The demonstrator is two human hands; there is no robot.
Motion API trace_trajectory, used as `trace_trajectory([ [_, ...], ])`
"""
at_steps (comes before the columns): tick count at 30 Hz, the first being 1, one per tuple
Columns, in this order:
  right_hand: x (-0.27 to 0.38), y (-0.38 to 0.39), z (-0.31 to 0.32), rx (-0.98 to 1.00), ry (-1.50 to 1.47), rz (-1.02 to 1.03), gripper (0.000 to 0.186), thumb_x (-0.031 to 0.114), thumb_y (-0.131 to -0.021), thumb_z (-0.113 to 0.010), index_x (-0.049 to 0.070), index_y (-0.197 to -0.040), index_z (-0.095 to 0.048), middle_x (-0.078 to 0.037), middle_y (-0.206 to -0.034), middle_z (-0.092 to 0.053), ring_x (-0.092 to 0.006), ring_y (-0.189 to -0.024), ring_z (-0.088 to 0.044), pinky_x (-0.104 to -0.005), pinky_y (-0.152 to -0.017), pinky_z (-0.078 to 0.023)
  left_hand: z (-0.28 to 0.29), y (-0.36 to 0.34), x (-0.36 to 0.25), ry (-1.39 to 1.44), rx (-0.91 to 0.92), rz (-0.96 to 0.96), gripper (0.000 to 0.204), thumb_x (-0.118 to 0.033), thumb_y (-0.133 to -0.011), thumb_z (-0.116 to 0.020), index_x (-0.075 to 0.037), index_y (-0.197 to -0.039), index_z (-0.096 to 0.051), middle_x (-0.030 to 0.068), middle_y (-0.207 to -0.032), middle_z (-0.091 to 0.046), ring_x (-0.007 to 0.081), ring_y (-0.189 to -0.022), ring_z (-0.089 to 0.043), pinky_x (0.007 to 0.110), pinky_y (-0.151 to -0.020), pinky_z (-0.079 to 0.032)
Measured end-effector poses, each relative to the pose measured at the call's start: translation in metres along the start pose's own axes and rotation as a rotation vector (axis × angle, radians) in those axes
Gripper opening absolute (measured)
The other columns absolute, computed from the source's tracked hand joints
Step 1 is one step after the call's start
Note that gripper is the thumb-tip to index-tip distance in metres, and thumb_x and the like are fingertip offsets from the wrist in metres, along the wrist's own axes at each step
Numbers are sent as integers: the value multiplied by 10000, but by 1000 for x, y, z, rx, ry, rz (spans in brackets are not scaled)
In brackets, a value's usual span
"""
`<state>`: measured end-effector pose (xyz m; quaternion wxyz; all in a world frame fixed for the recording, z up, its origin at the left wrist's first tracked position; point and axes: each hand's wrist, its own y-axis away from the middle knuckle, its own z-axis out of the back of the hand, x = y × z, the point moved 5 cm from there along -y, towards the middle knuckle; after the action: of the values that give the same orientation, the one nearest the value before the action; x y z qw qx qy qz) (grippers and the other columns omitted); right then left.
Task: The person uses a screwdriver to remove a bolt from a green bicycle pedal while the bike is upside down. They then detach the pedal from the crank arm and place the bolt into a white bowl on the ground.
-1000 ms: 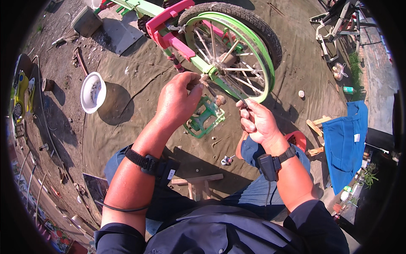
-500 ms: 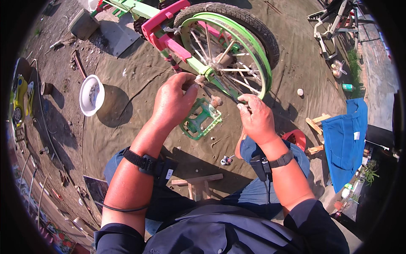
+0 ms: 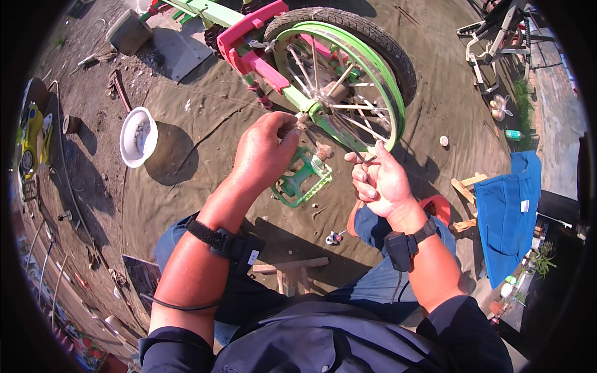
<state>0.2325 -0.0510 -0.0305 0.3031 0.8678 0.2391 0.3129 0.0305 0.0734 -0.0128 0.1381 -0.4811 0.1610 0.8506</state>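
A lime-green and pink bicycle frame [image 3: 292, 93] leans in from the top, its spoked wheel [image 3: 401, 93] with a green rim and black tyre. My left hand [image 3: 267, 143] is closed in a pinch at a dirty greyish end piece of the frame; what lies between its fingertips is hidden. Between thumb and fingers of my right hand [image 3: 382, 180] is a thin dark bent metal rod [image 3: 368, 160], which looks like a hex key, beside the lower rim. The palm is turned partly upward. Below my left hand a green pedal [image 3: 301, 189] shows, with a brown lump at its upper end.
A white bowl [image 3: 138, 138] stands on the brown ground cloth [image 3: 205, 112] at left. A blue cloth [image 3: 509, 217] hangs on wood at right, near a red container [image 3: 438, 208]. A wooden stand [image 3: 291, 266] is between my knees. Another frame [image 3: 497, 43] stands at upper right.
My right hand has turned palm-up and its fingers have loosened around the rod, which now shows. My left hand stays pinched at the frame end. The whole view has shifted slightly.
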Motion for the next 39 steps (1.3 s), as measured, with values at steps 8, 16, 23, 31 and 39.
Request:
trace_trajectory([
  [8,1,3,1,-36,29,38,250,280,-984,-536,44,-1062,-552,-8,-729,-519,-91,-497,-432,-234,-458,-322,0,1,-2,-4,-10,-2,248,-120,-870,-656,3,-1085,-643,98,-967,-679,174,-894,-653,315,-776,-521],
  [16,3,-3,8,-306,857,545,122,139,-910,-624,63,-924,-529,-8,-728,-544,-100,-593,-523,-289,-534,-433,0,2,-5,-15,-16,-9,257,-114,-864,-658,9,-1088,-639,109,-963,-677,187,-896,-655,319,-781,-522],
  [23,15,3,-9,-578,1615,980,189,141,-845,-678,38,-909,-533,-78,-714,-592,-177,-645,-590,-351,-620,-481,1,2,-4,-23,-11,-1,251,-113,-864,-656,10,-1082,-638,112,-971,-673,188,-887,-654,320,-780,-521],
  [31,-6,-10,12,-278,348,162,222,298,-979,-577,126,-837,-579,54,-654,-538,-37,-494,-422,-187,-448,-276,3,4,-3,3,-35,-3,249,-132,-854,-652,-2,-1066,-644,122,-976,-669,225,-897,-660,344,-786,-522],
  [39,-3,-5,20,-280,170,142,213,290,-974,-584,97,-887,-615,40,-728,-539,-37,-556,-480,-157,-473,-380,4,5,-4,-33,-28,-18,239,-128,-854,-654,-19,-1067,-639,108,-986,-658,215,-901,-661,333,-761,-526],
])
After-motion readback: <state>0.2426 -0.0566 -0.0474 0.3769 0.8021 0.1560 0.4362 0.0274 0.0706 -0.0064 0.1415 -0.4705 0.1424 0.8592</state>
